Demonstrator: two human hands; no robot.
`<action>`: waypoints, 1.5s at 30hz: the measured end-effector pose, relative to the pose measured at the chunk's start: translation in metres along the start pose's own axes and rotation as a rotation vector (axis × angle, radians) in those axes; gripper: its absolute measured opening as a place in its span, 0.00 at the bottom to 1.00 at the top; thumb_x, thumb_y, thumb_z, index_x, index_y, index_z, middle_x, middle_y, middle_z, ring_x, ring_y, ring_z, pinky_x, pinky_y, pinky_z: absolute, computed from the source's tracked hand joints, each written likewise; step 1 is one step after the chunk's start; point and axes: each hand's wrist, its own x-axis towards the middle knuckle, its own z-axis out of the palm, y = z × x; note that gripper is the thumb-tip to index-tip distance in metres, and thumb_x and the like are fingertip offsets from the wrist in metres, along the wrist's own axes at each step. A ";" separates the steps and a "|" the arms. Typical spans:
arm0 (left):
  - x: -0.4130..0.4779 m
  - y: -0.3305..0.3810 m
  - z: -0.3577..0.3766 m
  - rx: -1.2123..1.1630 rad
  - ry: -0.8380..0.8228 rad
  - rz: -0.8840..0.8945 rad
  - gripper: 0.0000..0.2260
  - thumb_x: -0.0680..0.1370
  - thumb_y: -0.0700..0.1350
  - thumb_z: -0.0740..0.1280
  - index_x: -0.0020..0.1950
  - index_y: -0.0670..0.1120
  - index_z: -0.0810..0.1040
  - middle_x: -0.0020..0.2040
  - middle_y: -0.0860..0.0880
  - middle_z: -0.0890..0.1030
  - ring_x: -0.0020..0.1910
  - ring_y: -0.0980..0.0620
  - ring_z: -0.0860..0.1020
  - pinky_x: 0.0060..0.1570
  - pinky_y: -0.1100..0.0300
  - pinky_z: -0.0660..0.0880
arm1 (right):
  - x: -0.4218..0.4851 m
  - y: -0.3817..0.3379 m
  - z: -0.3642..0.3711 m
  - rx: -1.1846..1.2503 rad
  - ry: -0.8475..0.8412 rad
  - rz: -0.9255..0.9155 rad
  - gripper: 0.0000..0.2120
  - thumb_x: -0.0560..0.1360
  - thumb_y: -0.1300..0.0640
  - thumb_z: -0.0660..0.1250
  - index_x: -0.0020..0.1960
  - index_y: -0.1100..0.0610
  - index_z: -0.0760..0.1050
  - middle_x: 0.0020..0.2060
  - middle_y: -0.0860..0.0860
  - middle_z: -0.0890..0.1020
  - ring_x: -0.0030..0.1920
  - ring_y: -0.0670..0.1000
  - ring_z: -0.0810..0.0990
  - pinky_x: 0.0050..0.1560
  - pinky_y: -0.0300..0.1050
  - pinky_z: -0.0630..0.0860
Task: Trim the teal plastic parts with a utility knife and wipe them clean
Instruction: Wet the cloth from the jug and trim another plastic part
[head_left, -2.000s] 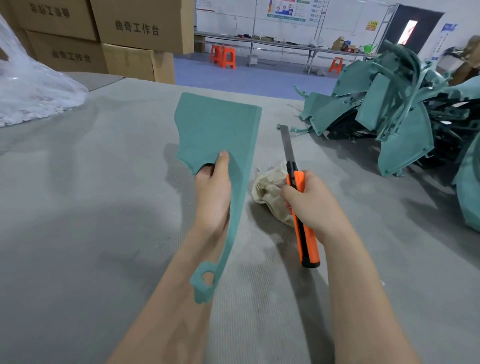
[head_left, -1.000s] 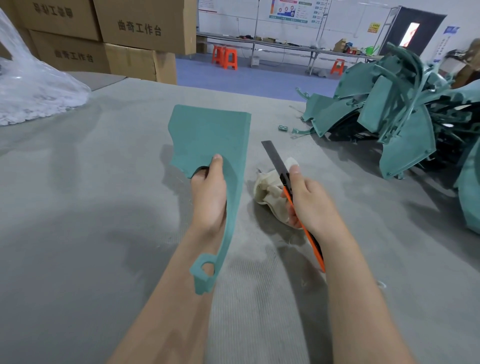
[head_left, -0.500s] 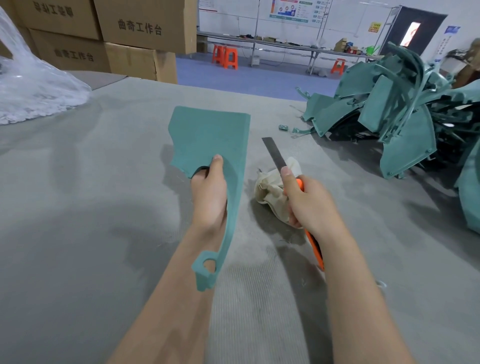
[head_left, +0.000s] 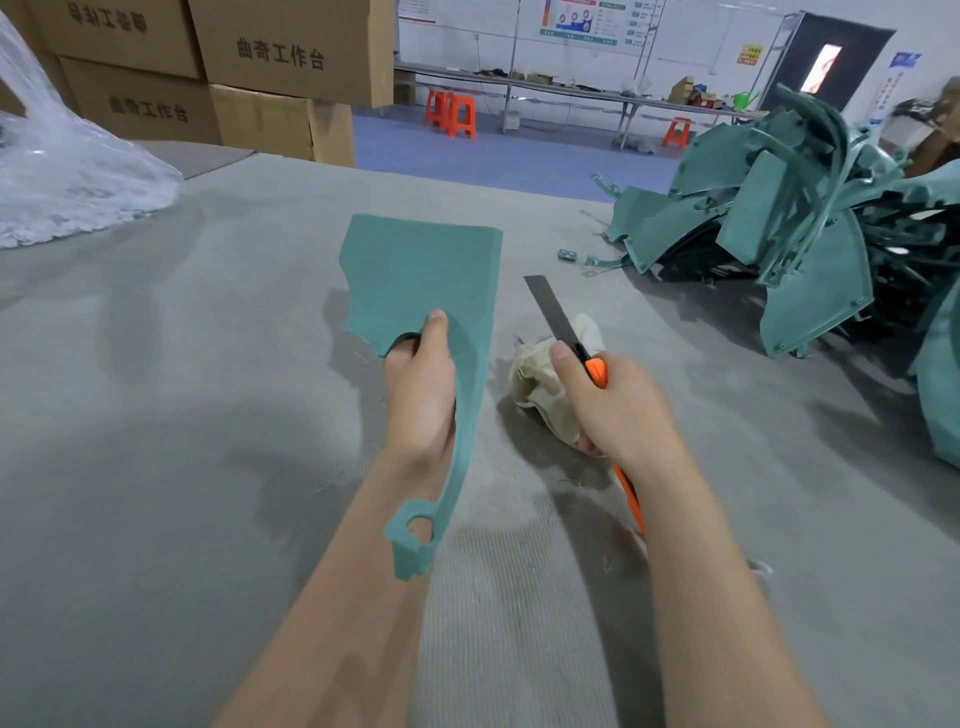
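- My left hand (head_left: 421, 395) grips the flat teal plastic part with the thin curved tail and ring end (head_left: 415, 270), thumb on the front face, fingers hooked into the notch on its left edge. It's up in the air over the middle of the grey felt worktop (head_left: 156, 415), touching nothing else.
- My right hand (head_left: 618, 410) is wrapped round the orange-handled utility knife (head_left: 551, 312), thumb up at the blade's base. The blade is run out long, pointing toward the far edge, just right of the part but not on it yet.
- The crumpled cream cloth (head_left: 535, 389) lies on the worktop under the knife hand, so I guess wiping comes later.
- The part looks light and fairly stiff, though that tail probably flexes. I'd hold it by the wide body, fingers clear of the edge being cut.
- A blade that long could wobble or snap if I lean on it.
- The heap of teal plastic parts (head_left: 810, 234) sits at the right edge.
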 end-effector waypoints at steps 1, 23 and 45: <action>0.000 0.000 0.000 -0.003 0.003 -0.007 0.06 0.82 0.45 0.61 0.46 0.49 0.76 0.43 0.57 0.80 0.38 0.64 0.78 0.32 0.75 0.72 | 0.000 0.000 0.000 -0.005 0.005 0.010 0.24 0.78 0.38 0.59 0.32 0.55 0.65 0.22 0.48 0.74 0.25 0.50 0.75 0.31 0.43 0.68; 0.013 0.009 -0.004 -0.590 -0.057 -0.411 0.07 0.79 0.39 0.62 0.41 0.45 0.73 0.32 0.49 0.74 0.27 0.56 0.72 0.23 0.69 0.71 | -0.016 -0.018 0.008 0.139 -0.076 -0.427 0.13 0.76 0.40 0.56 0.45 0.44 0.77 0.33 0.46 0.80 0.38 0.42 0.76 0.43 0.37 0.70; -0.001 0.017 -0.002 -0.708 -0.208 -0.456 0.03 0.62 0.38 0.67 0.33 0.42 0.75 0.33 0.47 0.74 0.25 0.53 0.75 0.25 0.67 0.73 | -0.017 -0.016 0.019 0.166 0.006 -0.428 0.19 0.73 0.42 0.70 0.38 0.58 0.76 0.27 0.48 0.70 0.29 0.44 0.68 0.30 0.34 0.65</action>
